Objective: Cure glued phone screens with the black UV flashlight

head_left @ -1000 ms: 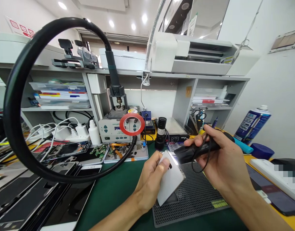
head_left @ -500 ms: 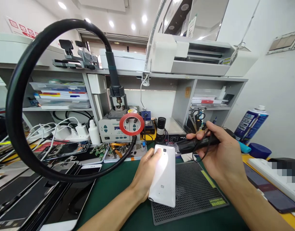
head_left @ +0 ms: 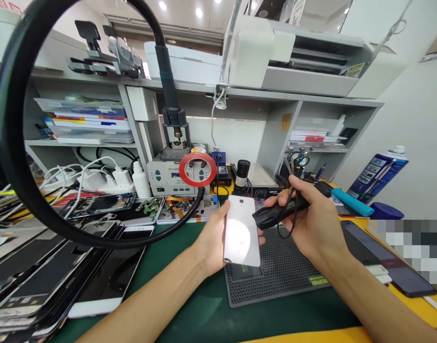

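Observation:
My left hand [head_left: 212, 240] grips a white smartphone [head_left: 242, 231] from behind and the left side, its back turned toward me. Some of my left fingertips show past the phone's right edge. My right hand [head_left: 316, 216] is closed around a black flashlight [head_left: 281, 212] with a thin wrist cord hanging from it. The flashlight's head is close to the phone's right edge, and a bright round spot of light lies on the lower half of the phone's back. Below the phone lies a dark perforated mat [head_left: 286, 267] on the green work surface [head_left: 190, 309].
Stacked phone screens [head_left: 50, 271] fill the left side. A black hose [head_left: 11, 143] loops in front of the shelves, from a hot-air station [head_left: 170, 176] with a red tape ring [head_left: 197, 169]. A spray can [head_left: 379, 174] and a dark phone [head_left: 393, 262] are at right.
The phone's back has tilted, and the light spot has moved from its upper part to the lower half. The flashlight has come closer to the phone. My view has dipped slightly.

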A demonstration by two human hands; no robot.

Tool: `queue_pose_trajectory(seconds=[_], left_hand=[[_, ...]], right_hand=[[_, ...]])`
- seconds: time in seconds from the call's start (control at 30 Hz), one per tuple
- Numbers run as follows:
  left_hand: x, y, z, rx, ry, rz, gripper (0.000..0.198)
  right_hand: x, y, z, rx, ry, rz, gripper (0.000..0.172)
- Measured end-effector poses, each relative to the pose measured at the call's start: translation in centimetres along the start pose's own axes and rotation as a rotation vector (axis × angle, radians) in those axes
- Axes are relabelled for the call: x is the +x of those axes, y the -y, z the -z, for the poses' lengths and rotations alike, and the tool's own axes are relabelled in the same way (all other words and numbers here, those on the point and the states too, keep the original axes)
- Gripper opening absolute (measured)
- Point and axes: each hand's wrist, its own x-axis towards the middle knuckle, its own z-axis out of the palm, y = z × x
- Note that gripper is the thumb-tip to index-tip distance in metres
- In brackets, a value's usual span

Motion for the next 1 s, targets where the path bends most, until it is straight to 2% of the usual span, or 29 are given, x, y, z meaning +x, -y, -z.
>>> queue_pose_trajectory(seconds=[0.27, 0.43, 0.53, 0.7, 0.9, 1.0], left_hand=[[-0.5, -1.0, -0.6, 0.071, -0.129, -0.090, 0.038], [-0.5, -0.8, -0.5, 0.045, -0.072, -0.064, 0.037], [-0.5, -0.8, -0.4, 0.035, -0.060, -0.062, 0.042], [-0.7, -0.9, -0.4, 0.033, -0.140, -0.060, 0.048], [-0.9, -0.7, -0.6, 0.039, -0.185, -0.072, 0.044], [-0.9, -0.6, -0.9, 0.040, -0.246, -0.130, 0.039]], right_hand=[[-1.2, -1.7, -0.3, -0.146, 0.121, 0.008, 0.042], [-1.9, -1.9, -0.4, -0.178, 0.185, -0.050, 0.044], [-2.2, -1.9, -0.4, -0.189, 0.220, -0.033, 0.044], [-2.2, -1.6, -0.2, -0.158, 0.218, -0.014, 0.041], [-2.1, -1.5, -0.1, -0.149, 0.204, 0.005, 0.040], [-2.2, -1.5, -0.3, -0.124, 0.207, 0.021, 0.040]])
